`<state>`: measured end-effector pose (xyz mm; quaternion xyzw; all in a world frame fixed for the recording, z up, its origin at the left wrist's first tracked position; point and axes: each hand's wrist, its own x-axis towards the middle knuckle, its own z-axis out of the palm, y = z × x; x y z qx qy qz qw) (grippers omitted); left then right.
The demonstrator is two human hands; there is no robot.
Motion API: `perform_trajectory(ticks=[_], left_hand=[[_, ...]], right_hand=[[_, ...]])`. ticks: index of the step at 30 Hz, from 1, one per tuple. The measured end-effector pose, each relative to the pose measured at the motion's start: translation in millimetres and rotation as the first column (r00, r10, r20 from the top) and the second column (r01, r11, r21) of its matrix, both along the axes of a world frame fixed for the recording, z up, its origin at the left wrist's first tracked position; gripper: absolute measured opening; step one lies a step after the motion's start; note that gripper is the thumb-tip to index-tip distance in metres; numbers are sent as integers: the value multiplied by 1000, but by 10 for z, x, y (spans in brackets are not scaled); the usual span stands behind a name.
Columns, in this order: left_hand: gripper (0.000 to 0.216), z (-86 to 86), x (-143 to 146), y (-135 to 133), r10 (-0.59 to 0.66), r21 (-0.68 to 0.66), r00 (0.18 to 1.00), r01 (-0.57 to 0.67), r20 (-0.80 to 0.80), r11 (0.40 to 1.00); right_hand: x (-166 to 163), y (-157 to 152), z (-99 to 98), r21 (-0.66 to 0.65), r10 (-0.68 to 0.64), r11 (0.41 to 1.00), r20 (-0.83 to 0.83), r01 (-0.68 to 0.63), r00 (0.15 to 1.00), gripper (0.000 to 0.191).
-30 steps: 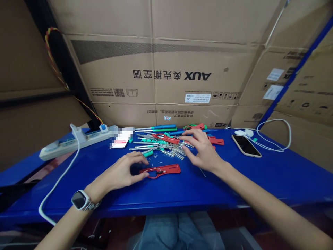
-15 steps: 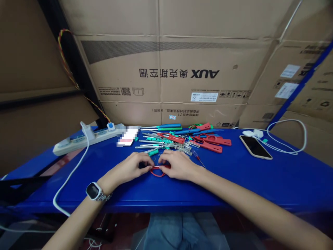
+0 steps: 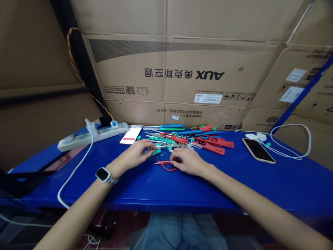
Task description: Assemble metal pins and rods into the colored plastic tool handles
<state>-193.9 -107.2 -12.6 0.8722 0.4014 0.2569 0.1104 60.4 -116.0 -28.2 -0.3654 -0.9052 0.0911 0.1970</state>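
My right hand (image 3: 187, 161) pinches a red looped plastic handle (image 3: 168, 167) just above the blue table, and a thin pale tip points left from it. To the left, my left hand (image 3: 137, 152) is at the near edge of a pile, with thumb and fingertips closed at a short teal piece (image 3: 156, 152). A metal shaft beside that piece is partly covered by my fingers. Behind both hands lies the pile of metal-shafted tools (image 3: 166, 143), mixed with small teal parts. A red looped handle (image 3: 175, 138) rests on top. Tiny metal bits (image 3: 162, 155) lie between my hands.
More red handles (image 3: 212, 147) lie right of the pile, and blue and green rods (image 3: 170, 127) behind it. A phone (image 3: 258, 150) with a white cable is at right. A power strip (image 3: 85, 138) and a lit phone (image 3: 130, 135) are at left; cardboard (image 3: 182, 52) stands behind.
My left hand has left the red handle and moved up to the teal piece at the pile. The right hand keeps the red handle, now slightly farther right. The view has shifted a little.
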Motion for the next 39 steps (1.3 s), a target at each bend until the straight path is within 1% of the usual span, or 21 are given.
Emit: perform_trajectory(ticks=[3, 5, 7, 9, 14, 16, 18, 21, 23, 25, 28, 31, 35, 39], left_hand=[[18, 30, 91, 232, 45, 11, 992, -44, -119, 999], [15, 19, 160, 357, 66, 21, 983, -64, -169, 998], [13, -5, 221, 439, 71, 46, 977, -63, -200, 997], [13, -32, 259, 480, 55, 84, 977, -38, -207, 996], [22, -72, 226, 466, 21, 120, 979, 4, -203, 993], [22, -86, 188, 440, 13, 127, 985, 9, -174, 992], [22, -101, 163, 412, 6, 129, 990, 12, -139, 992], [21, -116, 158, 379, 10, 116, 992, 5, -126, 993], [22, -119, 162, 368, 15, 112, 991, 0, -132, 994], [22, -125, 159, 367, 20, 110, 990, -4, -140, 994], [25, -147, 132, 382, 28, 103, 987, -12, -156, 995], [22, -165, 107, 411, 27, 102, 987, -10, -159, 995], [12, -146, 129, 454, 50, 82, 983, -35, -179, 996], [6, -115, 183, 479, 60, 88, 969, -40, -241, 995]], right_hand=[[68, 31, 12, 8, -14, 1000, 11, 14, 1000, 9], [85, 46, 7, 7, -15, 1000, 15, 15, 1000, 9], [91, 57, -7, 5, -10, 1000, 9, 10, 1000, 10], [92, 60, -28, 8, -9, 1000, -6, 9, 1000, 9], [99, 48, -33, 25, -22, 999, -67, 24, 997, 9], [113, 67, 12, 51, -64, 996, -108, 70, 992, 11], [135, 114, 83, 78, -136, 986, -118, 146, 984, 11], [159, 218, 193, 81, -243, 965, -68, 248, 968, 11], [148, 279, 234, 73, -278, 957, -28, 279, 960, 12], [111, 317, 235, 82, -299, 951, 7, 297, 954, 14], [36, 343, 188, 136, -325, 940, 78, 313, 942, 19], [-9, 366, 148, 165, -327, 939, 142, 303, 934, 21], [2, 419, 153, 172, -319, 941, 151, 293, 936, 16], [31, 462, 155, 182, -258, 955, 129, 233, 958, 12]])
